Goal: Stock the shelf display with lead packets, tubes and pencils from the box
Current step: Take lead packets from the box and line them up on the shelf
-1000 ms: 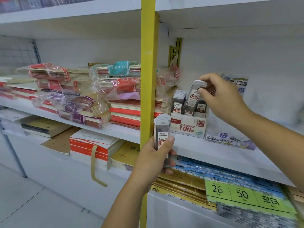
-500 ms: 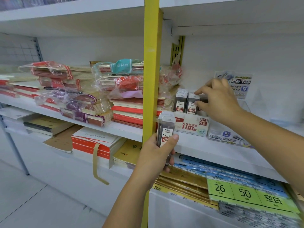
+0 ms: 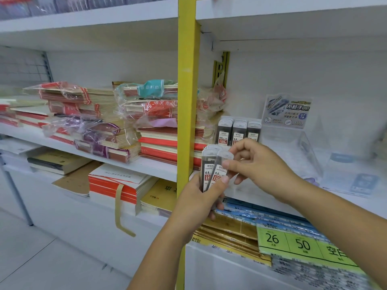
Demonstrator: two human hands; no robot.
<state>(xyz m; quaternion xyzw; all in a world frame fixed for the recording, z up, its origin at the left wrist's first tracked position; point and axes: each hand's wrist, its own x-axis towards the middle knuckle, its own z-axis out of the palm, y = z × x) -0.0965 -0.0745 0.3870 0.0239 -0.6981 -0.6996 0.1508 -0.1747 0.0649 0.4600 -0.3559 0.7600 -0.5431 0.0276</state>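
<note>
My left hand grips a small stack of clear lead tubes with white caps and red 0.5 labels, held upright in front of the yellow post. My right hand pinches the front tube of that stack between thumb and fingers, tilting it away from the others. Behind my hands, on the middle shelf, three rows of the same lead tubes stand in their display box. A clear plastic display with a blue printed header card stands to their right.
The yellow upright post divides the shelving. Wrapped stacks of exercise books fill the middle shelf on the left. Below lie notebooks, gold and blue paper packs and a green pack marked 26 and 50. White shelf edge runs under my hands.
My right hand left the display box, where it set a tube down, and came back down to the stack in my left hand, taking hold of the front tube.
</note>
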